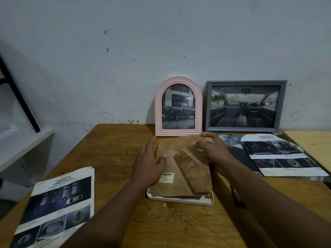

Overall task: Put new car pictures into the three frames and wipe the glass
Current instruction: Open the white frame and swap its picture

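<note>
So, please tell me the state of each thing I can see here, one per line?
Pink arched frame: upright against wall, truck picture inside.
Grey frame: upright, car-interior picture inside.
White frame: face down on table, brown backing board sitting askew on it.
Left hand: flat on board.
Right hand: pressing board's far edge.
Safety brochure: lying flat.

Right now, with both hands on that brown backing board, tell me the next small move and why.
Probably press the backing board down flat into the white frame. It sits askew, its near edge lifted over the frame's rim, with the left hand and right hand already on it. The pink arched frame and grey frame already hold pictures.
</note>
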